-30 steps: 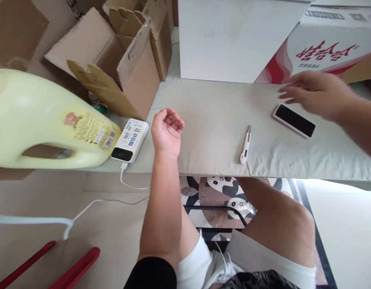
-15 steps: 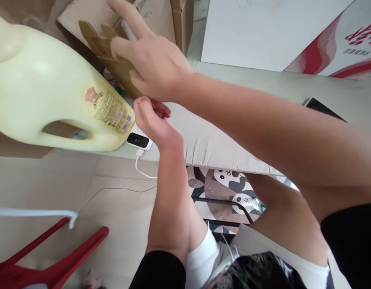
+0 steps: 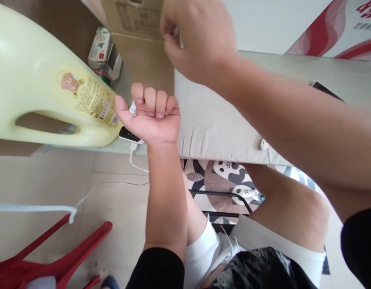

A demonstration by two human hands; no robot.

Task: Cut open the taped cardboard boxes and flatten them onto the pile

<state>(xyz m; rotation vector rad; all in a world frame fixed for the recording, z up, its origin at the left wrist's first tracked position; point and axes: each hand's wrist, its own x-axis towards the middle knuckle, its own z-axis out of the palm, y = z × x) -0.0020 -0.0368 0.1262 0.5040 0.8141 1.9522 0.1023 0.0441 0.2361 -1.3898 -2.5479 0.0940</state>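
Note:
My right hand (image 3: 201, 42) is raised in front of a brown cardboard box (image 3: 149, 60), over its right side. Its fingers and thumb are pinched together, with a small pale bit showing between them that is too hidden to name. My left hand (image 3: 153, 116) hovers palm up below the box, beside a large pale yellow jug (image 3: 47, 80). Its fingers curl loosely, the thumb stands apart, and the visible palm is bare. Partly behind this hand lies a small white device with a black screen (image 3: 129, 134), a white cable (image 3: 132, 154) plugged into it.
A white box with red waves (image 3: 311, 32) stands at the back right. Near my right forearm lie a dark phone-like slab (image 3: 326, 90) and a small white item (image 3: 264, 144). A small carton (image 3: 100, 46) sits behind the jug. A red stool-like frame (image 3: 83, 249) is on the floor.
My right hand has moved right, its fingers drawing from extended into a pinch. My left hand has turned palm up. The cardboard's jagged flaps no longer show, and a flat box face is visible.

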